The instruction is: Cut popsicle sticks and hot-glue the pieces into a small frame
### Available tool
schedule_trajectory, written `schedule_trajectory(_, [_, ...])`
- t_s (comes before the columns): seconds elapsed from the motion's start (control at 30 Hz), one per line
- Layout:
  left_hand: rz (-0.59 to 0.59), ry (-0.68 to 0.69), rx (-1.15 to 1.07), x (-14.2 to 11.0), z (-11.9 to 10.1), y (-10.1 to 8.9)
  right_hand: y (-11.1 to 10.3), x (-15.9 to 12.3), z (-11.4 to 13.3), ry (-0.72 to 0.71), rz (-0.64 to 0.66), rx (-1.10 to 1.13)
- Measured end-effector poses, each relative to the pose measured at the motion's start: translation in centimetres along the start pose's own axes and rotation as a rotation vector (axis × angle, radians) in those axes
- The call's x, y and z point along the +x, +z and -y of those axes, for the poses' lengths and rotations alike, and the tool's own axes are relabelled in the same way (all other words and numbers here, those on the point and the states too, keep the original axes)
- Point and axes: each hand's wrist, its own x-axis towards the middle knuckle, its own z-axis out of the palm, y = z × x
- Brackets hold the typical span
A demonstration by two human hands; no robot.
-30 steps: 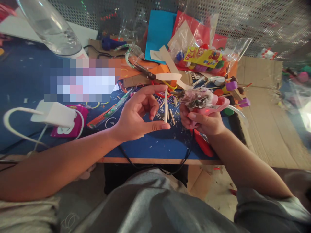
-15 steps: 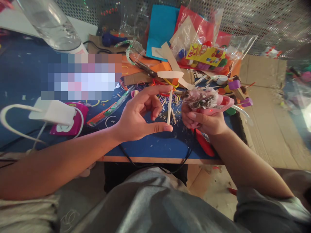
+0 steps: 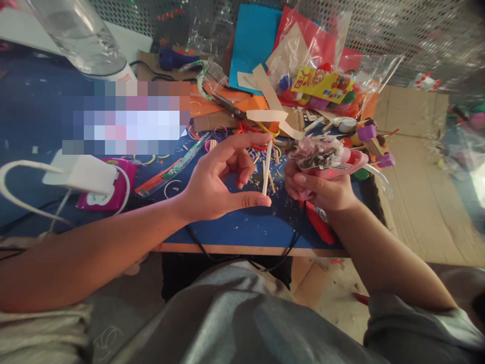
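Between the thumb and forefinger of my left hand (image 3: 223, 177) a thin pale wooden stick (image 3: 267, 167) stands nearly upright, pinched at its two ends. My right hand (image 3: 322, 189) is wrapped round the handle of a pink hot glue gun (image 3: 350, 164), its nozzle pointing left toward the stick. Grey-white fuzz covers the gun's front, and a small red light glows on its side. From its back sticks out a clear glue stick (image 3: 380, 177). The nozzle and the wooden stick are apart. A red-handled tool (image 3: 320, 222) lies under my right wrist, partly hidden.
Scissors (image 3: 227, 104), paper strips (image 3: 267, 116) and a bag of colourful pieces (image 3: 322, 88) crowd the back. Loose sticks and shavings litter the blue table (image 3: 235, 227). At left are a white charger (image 3: 81, 172) on a pink socket and a water bottle (image 3: 85, 40). Cardboard (image 3: 420, 192) lies right.
Both hands keep their grips and have barely moved. The stick and the glue gun sit very slightly farther right in view.
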Motion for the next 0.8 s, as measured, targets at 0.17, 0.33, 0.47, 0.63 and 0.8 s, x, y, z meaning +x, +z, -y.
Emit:
schedule_trajectory(0.17, [0.009,-0.009,0.002,-0.02,-0.03,-0.05,-0.19,0.07,-0.09,-0.014,0.037,-0.007])
schedule_trajectory(0.33, [0.006,0.007,-0.016,-0.07,-0.04,0.12,-0.44,-0.05,-0.22,-0.043,0.04,-0.016])
schedule_trajectory(0.47, [-0.016,-0.032,-0.028,-0.06,-0.07,0.15,-0.56,-0.11,-0.32,-0.04,0.023,-0.028])
schedule_trajectory(0.63, [0.01,0.029,-0.032,0.02,0.02,0.0,-0.58,-0.18,-0.29,-0.043,0.007,-0.032])
schedule_trajectory(0.8, [0.023,0.016,0.009,-0.02,0.04,-0.13,-0.6,-0.16,-0.23,-0.048,-0.001,-0.08])
